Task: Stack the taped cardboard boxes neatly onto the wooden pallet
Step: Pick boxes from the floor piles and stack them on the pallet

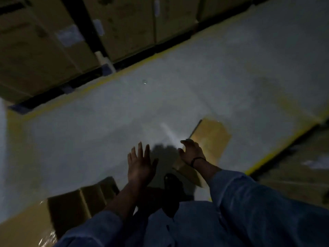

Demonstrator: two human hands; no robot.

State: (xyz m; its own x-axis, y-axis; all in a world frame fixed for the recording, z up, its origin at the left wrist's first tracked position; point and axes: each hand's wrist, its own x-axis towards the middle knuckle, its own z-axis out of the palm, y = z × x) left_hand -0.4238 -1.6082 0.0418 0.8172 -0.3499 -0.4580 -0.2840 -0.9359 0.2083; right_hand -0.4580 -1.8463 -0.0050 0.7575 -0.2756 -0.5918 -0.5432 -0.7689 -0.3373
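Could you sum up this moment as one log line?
left hand: fingers spread, empty | right hand: above cardboard box on floor | contact: unclear

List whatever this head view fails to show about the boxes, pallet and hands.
All head view:
- Wooden pallet: not identifiable; darkness fills the gaps under the stacked boxes.
- Right hand: motion blur hides whether it touches the floor box.
- Lower-left box: cut off by the frame edge.
- Labels on the stacks: blurred, unreadable.

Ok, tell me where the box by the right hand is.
Head view: the cardboard box lies right of centre on the grey floor, beneath the right hand, left of the yellow line.
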